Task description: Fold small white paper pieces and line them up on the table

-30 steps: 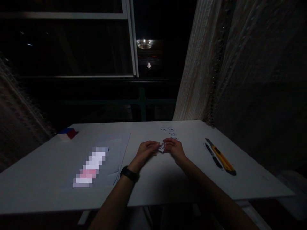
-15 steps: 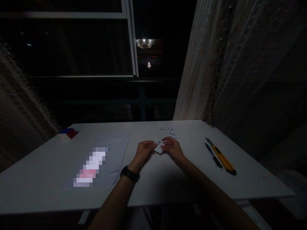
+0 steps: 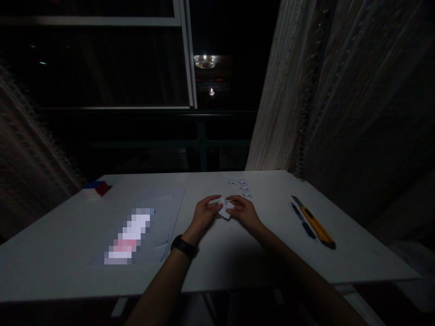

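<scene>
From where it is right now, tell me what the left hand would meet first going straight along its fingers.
The left hand would first meet the white paper it holds, then probably the right hand; depth is unclear.

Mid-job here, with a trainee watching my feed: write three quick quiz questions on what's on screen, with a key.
1. What do the left hand and the right hand hold between them?
A) a cube
B) folded white paper
C) scissors

2. True or false: the yellow cutter lies to the right of both hands.

3. Fill in: the black band is worn on the ____ wrist.

Key: 1. B; 2. True; 3. left
</scene>
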Available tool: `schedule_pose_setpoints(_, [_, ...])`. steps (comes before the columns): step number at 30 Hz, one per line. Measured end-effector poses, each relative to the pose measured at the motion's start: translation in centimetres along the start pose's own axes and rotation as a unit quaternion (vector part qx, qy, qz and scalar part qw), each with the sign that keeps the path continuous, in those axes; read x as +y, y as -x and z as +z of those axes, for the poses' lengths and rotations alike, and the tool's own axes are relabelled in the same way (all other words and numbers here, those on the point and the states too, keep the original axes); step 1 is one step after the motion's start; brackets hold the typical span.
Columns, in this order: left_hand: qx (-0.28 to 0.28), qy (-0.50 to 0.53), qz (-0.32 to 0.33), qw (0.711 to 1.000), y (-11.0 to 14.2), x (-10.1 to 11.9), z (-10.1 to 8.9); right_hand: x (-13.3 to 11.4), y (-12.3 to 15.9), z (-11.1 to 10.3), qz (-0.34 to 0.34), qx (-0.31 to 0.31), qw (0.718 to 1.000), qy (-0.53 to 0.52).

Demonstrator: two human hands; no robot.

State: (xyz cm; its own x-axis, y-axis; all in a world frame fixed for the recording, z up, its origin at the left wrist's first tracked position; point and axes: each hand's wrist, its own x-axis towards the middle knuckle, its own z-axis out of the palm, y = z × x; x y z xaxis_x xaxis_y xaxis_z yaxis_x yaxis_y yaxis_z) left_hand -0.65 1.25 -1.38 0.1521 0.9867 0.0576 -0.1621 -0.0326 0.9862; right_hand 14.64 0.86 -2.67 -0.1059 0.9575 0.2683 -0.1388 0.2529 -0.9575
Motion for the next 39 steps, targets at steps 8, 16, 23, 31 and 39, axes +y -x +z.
schedule_pose_setpoints(8, [-0.049,0.033,-0.017,0.998,0.3,0.2,-0.1,0.4,-0.3,-0.4,0.000,0.063,0.998,0.023])
schedule_pose_setpoints(16, [-0.051,0.053,-0.007,0.997,0.2,0.4,-0.2,0.3,-0.2,-0.3,-0.042,0.098,0.988,0.115])
schedule_pose_setpoints(23, [-0.034,-0.017,-0.007,0.999,-0.3,-0.7,-0.1,0.1,-0.1,-0.1,-0.039,0.080,0.988,0.128])
schedule_pose_setpoints(31, [0.036,0.006,0.010,0.999,-0.3,-0.4,-0.1,-0.3,0.3,0.3,-0.031,0.006,0.997,0.070])
schedule_pose_setpoints(39, [0.008,0.038,0.007,0.999,-0.3,-0.6,-0.2,0.1,0.4,0.5,-0.013,-0.011,0.998,0.061])
